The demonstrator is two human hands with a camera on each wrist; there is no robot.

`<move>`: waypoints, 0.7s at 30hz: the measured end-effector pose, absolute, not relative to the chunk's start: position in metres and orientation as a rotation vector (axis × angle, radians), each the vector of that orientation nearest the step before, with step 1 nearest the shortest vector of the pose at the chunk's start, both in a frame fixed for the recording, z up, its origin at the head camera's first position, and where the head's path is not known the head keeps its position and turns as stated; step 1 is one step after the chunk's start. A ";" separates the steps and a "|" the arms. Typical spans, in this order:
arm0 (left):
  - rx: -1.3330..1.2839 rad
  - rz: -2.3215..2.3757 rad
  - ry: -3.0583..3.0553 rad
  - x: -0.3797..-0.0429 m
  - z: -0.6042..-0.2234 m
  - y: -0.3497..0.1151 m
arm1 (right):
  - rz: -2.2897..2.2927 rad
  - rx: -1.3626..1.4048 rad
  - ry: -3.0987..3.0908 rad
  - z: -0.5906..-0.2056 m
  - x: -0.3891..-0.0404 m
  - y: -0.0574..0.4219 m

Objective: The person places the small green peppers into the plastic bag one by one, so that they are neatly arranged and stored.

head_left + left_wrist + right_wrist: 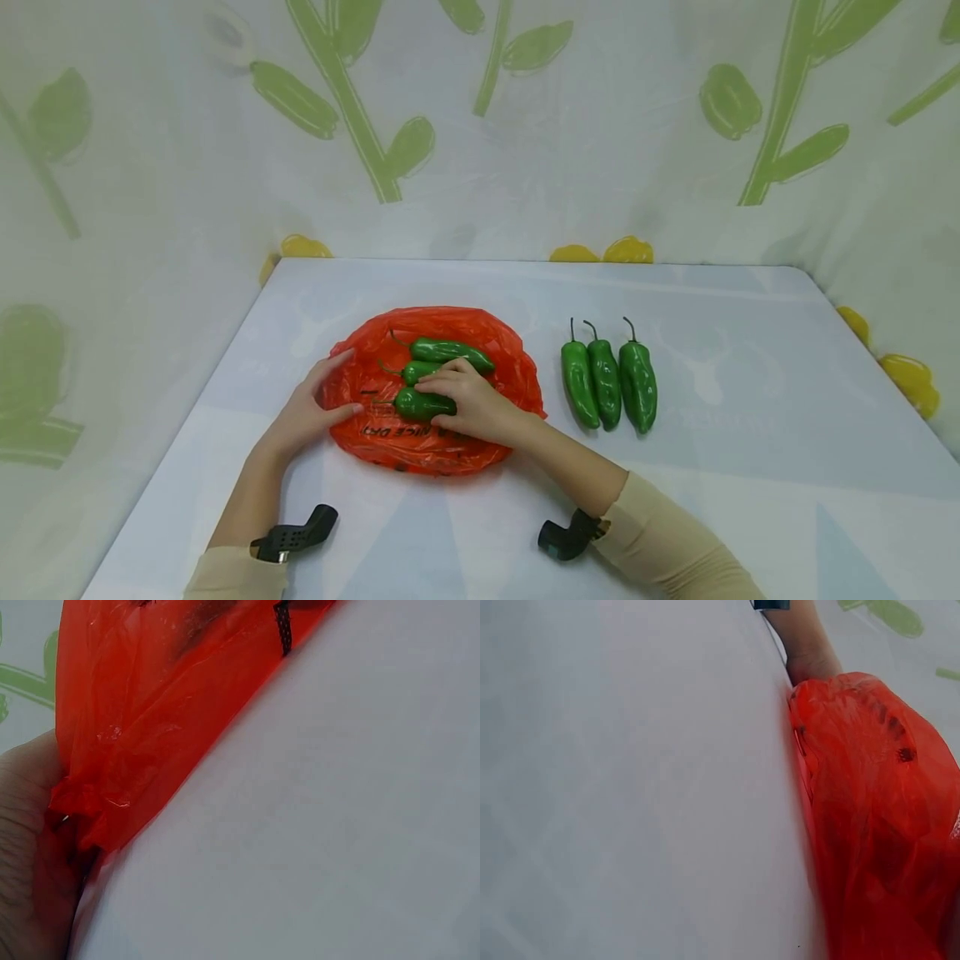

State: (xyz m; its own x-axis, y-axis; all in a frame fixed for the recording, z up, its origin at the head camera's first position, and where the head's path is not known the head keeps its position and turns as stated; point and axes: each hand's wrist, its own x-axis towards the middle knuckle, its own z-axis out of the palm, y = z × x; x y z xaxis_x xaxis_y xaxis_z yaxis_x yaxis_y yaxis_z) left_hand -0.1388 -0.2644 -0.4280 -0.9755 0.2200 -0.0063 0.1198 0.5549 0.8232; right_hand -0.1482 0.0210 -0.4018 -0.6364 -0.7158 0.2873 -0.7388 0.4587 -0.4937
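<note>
A thin red plastic bag (517, 392) lies spread with its mouth open, black print on its near side. Inside it are three long green peppers with thin stems. The far pepper (453, 352) and the middle pepper (418, 371) lie side by side, the middle one partly covered by the right hand. My right hand (480, 408) reaches in from the right and holds the near pepper (416, 404) between fingers and thumb. At the bag's left edge my left hand (303, 417) rests with thumb and fingers spread apart. Crumpled plastic (90, 810) touches its palm side in the left wrist view.
Right of the bag, three more green peppers (606, 383) lie in a row, stems pointing away. The white table (750, 400) has pale blue patterns. A patterned curtain (600, 125) surrounds its back and sides. Black cameras are strapped on both wrists.
</note>
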 end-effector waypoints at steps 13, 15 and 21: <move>0.276 1.381 2.683 -0.139 -0.428 -0.265 | 1.071 1.297 -2.635 -0.401 -0.148 0.021; 0.274 1.379 2.682 -0.139 -0.428 -0.265 | 1.087 1.293 -2.632 -0.400 -0.148 0.022; 0.263 1.374 2.680 -0.140 -0.428 -0.265 | 1.100 1.297 -2.591 -0.396 -0.147 0.023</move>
